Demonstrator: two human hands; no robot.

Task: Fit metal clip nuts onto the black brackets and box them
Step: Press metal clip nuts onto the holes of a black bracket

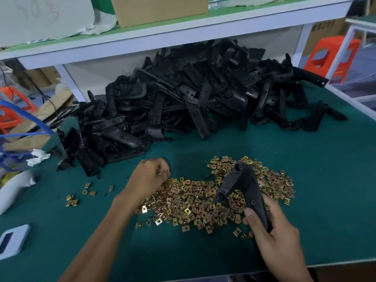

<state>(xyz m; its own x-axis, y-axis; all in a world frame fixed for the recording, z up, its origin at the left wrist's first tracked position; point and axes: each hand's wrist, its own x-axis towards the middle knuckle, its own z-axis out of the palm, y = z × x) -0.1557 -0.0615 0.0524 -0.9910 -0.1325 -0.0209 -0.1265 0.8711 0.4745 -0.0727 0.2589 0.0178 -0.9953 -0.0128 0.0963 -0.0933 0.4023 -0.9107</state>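
Observation:
A wide scatter of gold-coloured metal clip nuts (203, 200) covers the green table mat in front of me. My right hand (272, 233) grips a black bracket (242, 186) by its lower end and holds it tilted above the nuts. My left hand (151, 176) is curled at the left edge of the nut scatter, its fingertips pinching something small that looks like a clip nut. A big heap of black brackets (193, 98) lies at the back of the table.
A white shelf (183, 31) with a cardboard box (160, 9) runs over the bracket heap. A few stray nuts (81, 194) lie to the left. A pale device (12, 241) sits at the table's left edge, with blue tubing (26, 123) above it.

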